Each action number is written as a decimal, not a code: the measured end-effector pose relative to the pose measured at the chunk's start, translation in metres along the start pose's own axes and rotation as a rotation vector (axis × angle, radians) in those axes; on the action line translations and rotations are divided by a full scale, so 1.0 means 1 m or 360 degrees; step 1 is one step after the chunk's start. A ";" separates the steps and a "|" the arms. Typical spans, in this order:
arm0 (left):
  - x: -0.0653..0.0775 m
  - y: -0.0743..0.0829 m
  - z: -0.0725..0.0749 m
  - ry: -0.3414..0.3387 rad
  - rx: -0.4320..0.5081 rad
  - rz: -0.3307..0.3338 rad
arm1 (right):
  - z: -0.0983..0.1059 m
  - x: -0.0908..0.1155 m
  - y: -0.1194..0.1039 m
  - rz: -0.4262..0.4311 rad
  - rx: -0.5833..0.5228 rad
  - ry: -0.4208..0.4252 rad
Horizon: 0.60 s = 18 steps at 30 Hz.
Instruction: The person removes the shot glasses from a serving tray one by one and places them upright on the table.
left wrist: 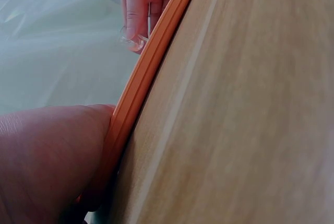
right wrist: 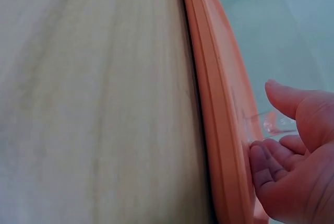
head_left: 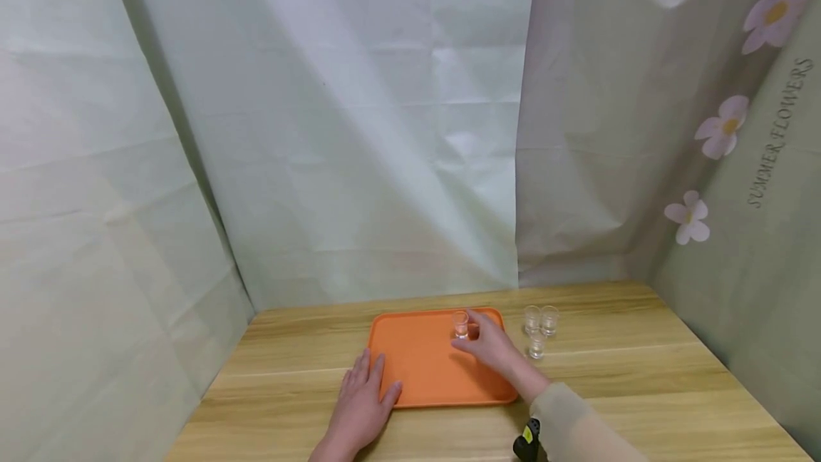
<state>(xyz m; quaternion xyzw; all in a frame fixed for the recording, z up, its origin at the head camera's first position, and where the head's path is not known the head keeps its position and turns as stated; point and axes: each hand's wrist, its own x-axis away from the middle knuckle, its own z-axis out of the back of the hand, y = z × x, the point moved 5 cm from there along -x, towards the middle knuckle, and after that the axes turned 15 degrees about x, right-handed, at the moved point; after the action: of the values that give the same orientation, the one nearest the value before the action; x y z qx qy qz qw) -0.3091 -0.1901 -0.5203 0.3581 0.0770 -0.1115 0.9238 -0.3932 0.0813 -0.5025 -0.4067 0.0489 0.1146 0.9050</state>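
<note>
An orange tray (head_left: 417, 369) lies on the wooden table, and a small clear glass (head_left: 460, 323) stands upright toward its back right. Beside that glass is my right hand (head_left: 490, 344), thumb and forefinger spread apart. In the right wrist view the thumb (right wrist: 284, 97) stands clear of the glass (right wrist: 274, 123), while the other fingers are bent near the tray surface. My left hand (head_left: 362, 405) rests at the tray's front left corner, fingers extended along the left edge and thumb over the rim. The left wrist view shows it against the tray's side (left wrist: 138, 88).
To the right of the tray stand three more small clear glasses, two side by side (head_left: 532, 320) (head_left: 549, 320) and one nearer glass (head_left: 536, 345). Pale fabric (head_left: 385, 127) hangs behind the table and along both sides.
</note>
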 end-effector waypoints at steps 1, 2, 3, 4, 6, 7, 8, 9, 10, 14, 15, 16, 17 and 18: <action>0.000 0.000 0.000 0.0001 0.0001 -0.0001 | -0.001 -0.001 0.001 -0.0005 0.0008 -0.0006; 0.000 0.000 0.000 -0.0001 0.0003 0.0005 | -0.001 -0.003 0.003 -0.0009 0.0017 -0.0011; 0.000 0.000 0.000 0.0001 0.0005 0.0003 | -0.005 -0.007 0.010 -0.0002 0.0032 -0.0007; 0.000 0.000 0.000 0.0001 0.0006 0.0006 | -0.007 -0.011 0.015 0.0011 0.0050 -0.0001; 0.000 0.000 -0.001 0.0003 0.0006 0.0010 | -0.007 -0.013 0.017 0.0031 0.0055 0.0006; 0.000 0.000 -0.001 0.0007 0.0007 0.0006 | -0.007 -0.013 0.017 0.0056 0.0057 0.0011; 0.000 0.000 -0.001 0.0007 0.0008 0.0006 | -0.009 -0.015 0.021 0.0105 0.0064 0.0024; 0.000 0.000 -0.002 0.0009 0.0009 0.0002 | -0.010 -0.014 0.021 0.0107 0.0063 0.0023; 0.000 0.000 -0.002 0.0009 0.0009 0.0004 | -0.007 -0.011 0.016 0.0099 0.0056 0.0018; 0.001 0.001 0.000 0.0016 0.0005 -0.0012 | -0.006 -0.007 0.009 -0.0002 0.0082 0.0014; 0.001 0.001 0.000 0.0016 0.0004 -0.0012 | -0.004 -0.005 0.004 -0.0051 0.0088 0.0008; 0.001 0.001 0.000 0.0014 0.0002 -0.0007 | -0.004 -0.005 0.003 -0.0060 0.0099 0.0011; 0.001 0.001 0.000 0.0015 0.0001 -0.0008 | -0.003 -0.005 0.002 -0.0071 0.0114 0.0013; 0.001 0.001 0.000 0.0010 0.0000 -0.0001 | -0.003 -0.004 0.002 -0.0076 0.0117 0.0014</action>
<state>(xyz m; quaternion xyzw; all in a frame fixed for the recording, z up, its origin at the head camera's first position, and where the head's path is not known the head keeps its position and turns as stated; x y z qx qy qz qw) -0.3081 -0.1894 -0.5199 0.3584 0.0801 -0.1107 0.9235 -0.3978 0.0792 -0.5051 -0.3745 0.0472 0.0894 0.9217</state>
